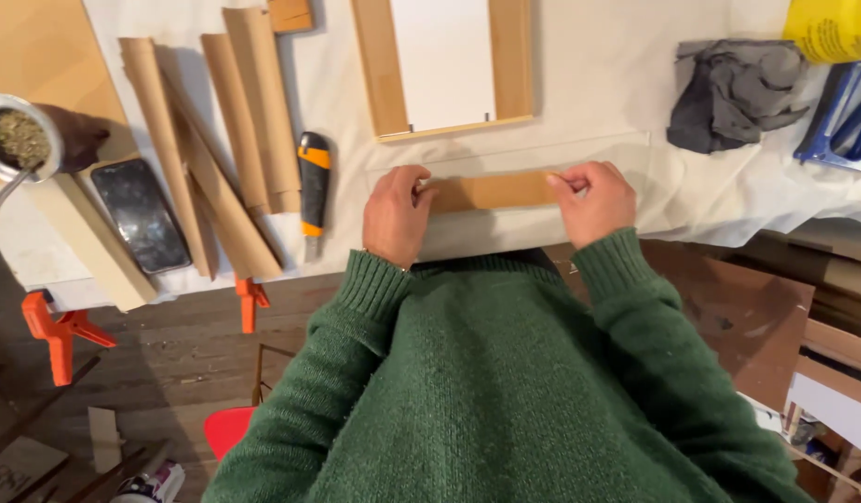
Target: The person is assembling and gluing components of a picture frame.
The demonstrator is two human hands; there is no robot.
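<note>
A strip of brown paper tape (491, 191) lies along the near edge of a clear glass sheet (542, 154) on the white-covered table. My left hand (396, 214) presses its left end with the fingertips. My right hand (593, 200) pinches its right end between thumb and fingers. Both arms wear green sweater sleeves. Just beyond the glass lies a wooden frame (379, 70) with a white board inside it.
An orange and black utility knife (312, 186) lies left of my hands, beside several rolls of brown paper (249, 102). A phone (140, 214), a cup with a metal straw (19, 140), a grey cloth (733, 88), a blue tool (840, 116), and orange clamps (58, 331) surround them.
</note>
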